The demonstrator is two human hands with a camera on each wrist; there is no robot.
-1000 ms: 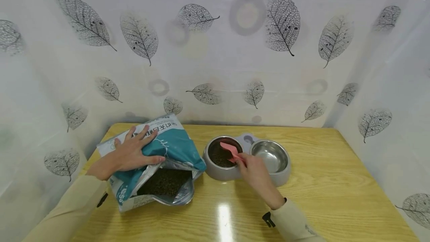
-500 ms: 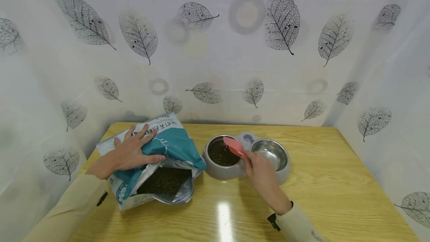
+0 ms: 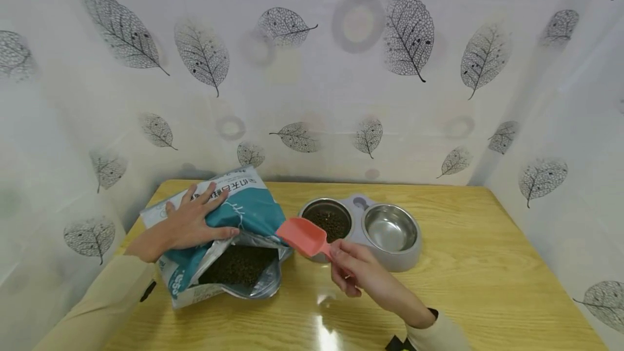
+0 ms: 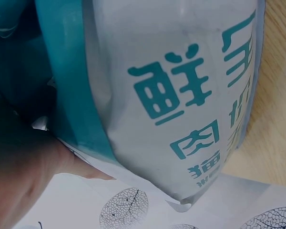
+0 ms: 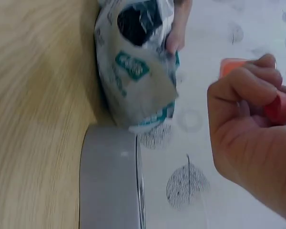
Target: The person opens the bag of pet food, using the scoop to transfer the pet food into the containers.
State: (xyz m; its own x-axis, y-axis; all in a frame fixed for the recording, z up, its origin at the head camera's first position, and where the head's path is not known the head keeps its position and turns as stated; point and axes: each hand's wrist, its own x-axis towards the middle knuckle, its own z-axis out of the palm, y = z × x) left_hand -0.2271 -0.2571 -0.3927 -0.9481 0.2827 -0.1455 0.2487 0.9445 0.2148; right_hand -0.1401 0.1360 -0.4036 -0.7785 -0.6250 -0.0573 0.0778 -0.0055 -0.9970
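My left hand (image 3: 192,221) rests with spread fingers on top of a teal and white pet food bag (image 3: 258,205). The bag lies on its side, its torn mouth gaping toward me, with dark brown kibble (image 3: 239,264) visible inside. In the right hand (image 3: 365,272) I grip the handle of a pink scoop (image 3: 303,236), which looks empty. The scoop hovers between the bag's mouth and a grey double pet bowl (image 3: 392,260). Kibble (image 3: 333,223) lies in the left bowl. The right steel bowl (image 3: 390,229) is bare. In the right wrist view, curled fingers hide part of the scoop.
The wooden table (image 3: 468,253) extends to the right of the bowls and in front of them. Behind it hangs a white sheet (image 3: 312,85) printed with leaves, which also encloses both sides. The bag's right edge sits close to the left bowl.
The scoop was tilted over the left bowl; my right hand has drawn it left and toward me, turned upright, near the bag. More kibble shows in that bowl. The left hand stays put.
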